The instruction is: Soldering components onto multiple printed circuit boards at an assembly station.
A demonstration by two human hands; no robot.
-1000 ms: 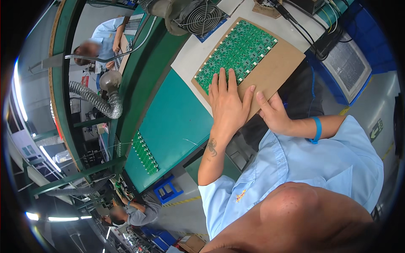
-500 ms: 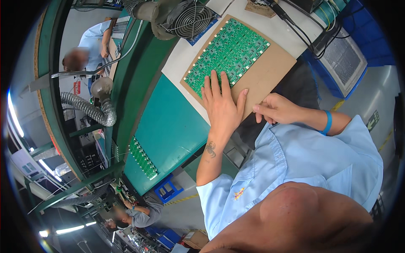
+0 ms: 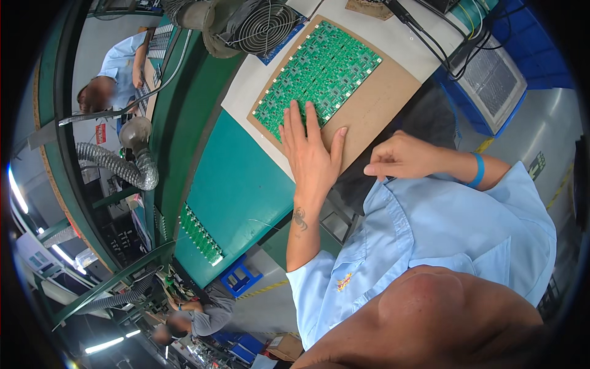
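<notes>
Electronics workshop | green circuit panel [image 3: 318, 69] | ribbed silver duct [image 3: 114, 158] | fan grille [image 3: 264, 29] | dim lower left: probably strip lights [image 3: 104, 345]

Circuit board [image 3: 321, 64] lies on cardboard [image 3: 376, 92]; left hand [image 3: 312, 157] on both, right hand [image 3: 402, 156] beside cardboard's near edge. Fan [image 3: 264, 29] behind, left of board. Board strip [image 3: 200, 235] farther left, on table [image 3: 243, 175].

We cannot see the patch of green circuit panel [image 3: 319, 67] under the left hand [image 3: 311, 161], and the panel's parts are too small for us to tell apart. The right hand [image 3: 404, 156] is curled, hiding its palm from us. The far edge cuts off a brown block [image 3: 369, 8], and at left we find blurred faces on a co-worker in blue [image 3: 121, 63] and a co-worker in grey [image 3: 212, 318]
</notes>
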